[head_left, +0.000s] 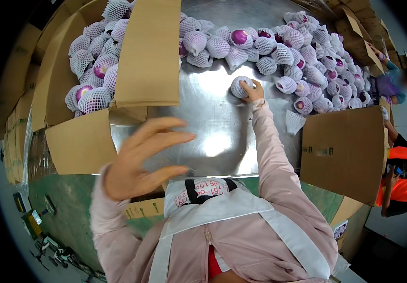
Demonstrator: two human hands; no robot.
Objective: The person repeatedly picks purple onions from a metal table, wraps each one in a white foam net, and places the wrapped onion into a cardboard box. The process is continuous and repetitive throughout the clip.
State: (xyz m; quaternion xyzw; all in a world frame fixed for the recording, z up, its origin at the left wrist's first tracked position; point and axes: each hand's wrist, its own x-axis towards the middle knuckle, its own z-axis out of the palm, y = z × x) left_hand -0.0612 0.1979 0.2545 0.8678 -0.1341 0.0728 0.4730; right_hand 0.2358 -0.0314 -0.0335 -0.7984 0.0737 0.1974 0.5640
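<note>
My right hand [255, 91] grips a red onion in a white foam net sleeve [239, 87] on the shiny metal table [210, 141]. My left hand [147, 155], slightly blurred, is raised over the near left part of the table with its fingers apart and nothing between them. Beyond my right hand lies a large heap of red onions in foam nets [309, 60], spreading to the right; purple skin shows at some sleeve ends. An empty-looking foam net sleeve [295, 122] lies at the heap's near edge. On the left, an open cardboard box [58, 70] holds many netted onions [95, 99].
The box's flaps [148, 53] stick out over the table. Another cardboard box [343, 152] stands at the right edge. Two people are at the far right, one in an orange vest [400, 191], one in blue-green sleeves [391, 83]. Stacked cartons [355, 28] stand behind.
</note>
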